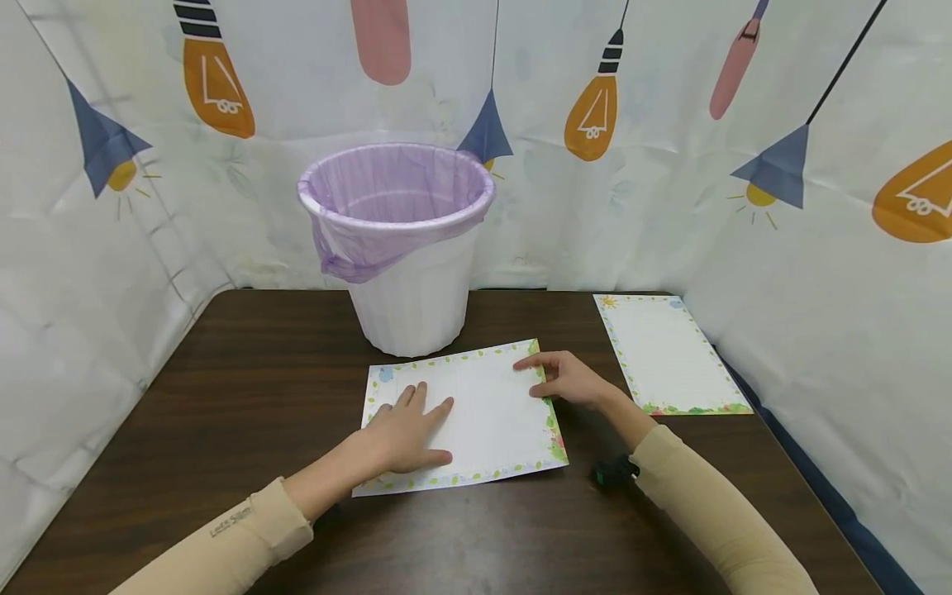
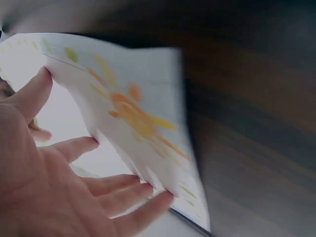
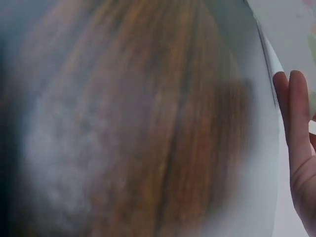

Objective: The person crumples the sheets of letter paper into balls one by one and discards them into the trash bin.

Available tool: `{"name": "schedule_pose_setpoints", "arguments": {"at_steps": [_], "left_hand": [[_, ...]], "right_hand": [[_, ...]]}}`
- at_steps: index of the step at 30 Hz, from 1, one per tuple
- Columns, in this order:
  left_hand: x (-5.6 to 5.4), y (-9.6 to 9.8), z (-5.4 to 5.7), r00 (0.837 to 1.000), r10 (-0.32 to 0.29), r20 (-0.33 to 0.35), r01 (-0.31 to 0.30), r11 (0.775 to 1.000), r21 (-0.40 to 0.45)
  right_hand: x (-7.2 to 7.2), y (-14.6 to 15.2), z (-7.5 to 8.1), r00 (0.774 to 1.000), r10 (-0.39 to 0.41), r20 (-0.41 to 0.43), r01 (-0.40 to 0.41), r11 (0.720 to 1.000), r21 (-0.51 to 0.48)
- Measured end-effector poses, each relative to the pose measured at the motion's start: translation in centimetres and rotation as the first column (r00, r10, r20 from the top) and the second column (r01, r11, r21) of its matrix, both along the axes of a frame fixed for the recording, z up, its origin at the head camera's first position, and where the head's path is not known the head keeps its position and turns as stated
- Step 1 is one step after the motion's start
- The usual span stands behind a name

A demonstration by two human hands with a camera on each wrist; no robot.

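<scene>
A white sheet of paper point(image 1: 476, 421) with a leafy printed border lies on the dark wooden table, turned sideways. Spread fingers of my left hand point(image 1: 404, 431) press on its left part. In the left wrist view that hand point(image 2: 74, 187) touches the paper point(image 2: 148, 103) near a printed orange sun, and the sheet bulges a little there. My right hand point(image 1: 568, 380) rests at the sheet's right edge, forefinger and thumb extended over the border. Its outer fingers look straight in the right wrist view, where the hand point(image 3: 302, 158) is partly cut off.
A white bin point(image 1: 416, 302) with a purple liner point(image 1: 357, 256) stands behind the sheet. Another bordered sheet point(image 1: 669, 355) lies at the table's right side. A small dark object point(image 1: 613, 471) is by the right sleeve. Patterned cloth point(image 1: 669, 190) hangs around the table point(image 1: 223, 413).
</scene>
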State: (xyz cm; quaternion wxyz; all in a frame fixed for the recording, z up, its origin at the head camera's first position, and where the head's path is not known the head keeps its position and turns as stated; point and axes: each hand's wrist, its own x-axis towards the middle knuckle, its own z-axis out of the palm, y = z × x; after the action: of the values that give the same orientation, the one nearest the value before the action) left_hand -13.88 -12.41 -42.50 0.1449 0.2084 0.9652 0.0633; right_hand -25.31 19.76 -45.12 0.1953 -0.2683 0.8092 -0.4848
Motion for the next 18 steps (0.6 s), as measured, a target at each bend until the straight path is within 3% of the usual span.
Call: {"name": "schedule_pose_setpoints", "arguments": {"at_steps": [7, 13, 15, 18], "left_hand": [[0.5, -3.0, -0.4, 0.989, 0.144, 0.024, -0.145, 0.986, 0.076], [0.6, -4.9, 0.1, 0.985, 0.173, 0.017, -0.173, 0.969, 0.179], [0.5, -5.4, 0.2, 0.984, 0.174, 0.023, -0.174, 0.948, 0.266], [0.3, -5.9, 0.2, 0.981, 0.192, 0.024, -0.184, 0.889, 0.420]], "right_hand": [[0.2, 1.2, -0.1, 0.999, -0.043, -0.008, 0.042, 0.998, -0.055], [0.3, 2.1, 0.2, 0.996, -0.086, -0.019, 0.084, 0.994, -0.073], [0.4, 2.4, 0.2, 0.995, -0.095, -0.015, 0.093, 0.992, -0.081], [0.4, 2.7, 0.2, 0.994, -0.108, -0.013, 0.106, 0.990, -0.097]]}}
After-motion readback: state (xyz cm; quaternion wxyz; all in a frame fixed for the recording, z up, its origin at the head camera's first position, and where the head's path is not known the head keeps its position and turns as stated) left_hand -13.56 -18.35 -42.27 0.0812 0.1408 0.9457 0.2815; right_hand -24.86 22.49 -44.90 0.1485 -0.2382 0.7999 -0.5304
